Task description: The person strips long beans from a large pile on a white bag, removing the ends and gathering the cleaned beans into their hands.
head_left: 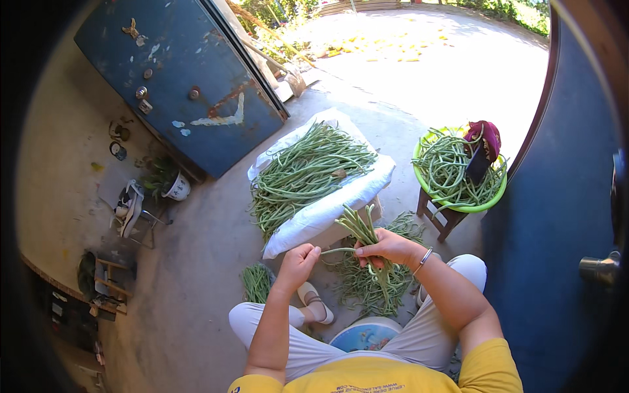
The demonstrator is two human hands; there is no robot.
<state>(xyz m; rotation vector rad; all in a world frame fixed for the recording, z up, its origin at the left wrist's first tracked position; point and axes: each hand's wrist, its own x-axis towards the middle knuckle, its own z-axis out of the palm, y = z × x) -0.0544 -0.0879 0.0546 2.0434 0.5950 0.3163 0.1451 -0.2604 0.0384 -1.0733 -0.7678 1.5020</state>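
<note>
Green beans (358,226) gripped in both hands (395,247)

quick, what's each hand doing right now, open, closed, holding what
Left hand: closed, pinching the end of a single green bean.
Right hand: closed around a bunch of long green beans.

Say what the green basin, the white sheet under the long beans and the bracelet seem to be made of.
Green basin: probably plastic, smooth, with an evenly coloured rim.
White sheet: perhaps plastic or cloth, matte and creased; any weave is too small to tell.
Bracelet: likely polished metal, silvery and glinting.
</note>
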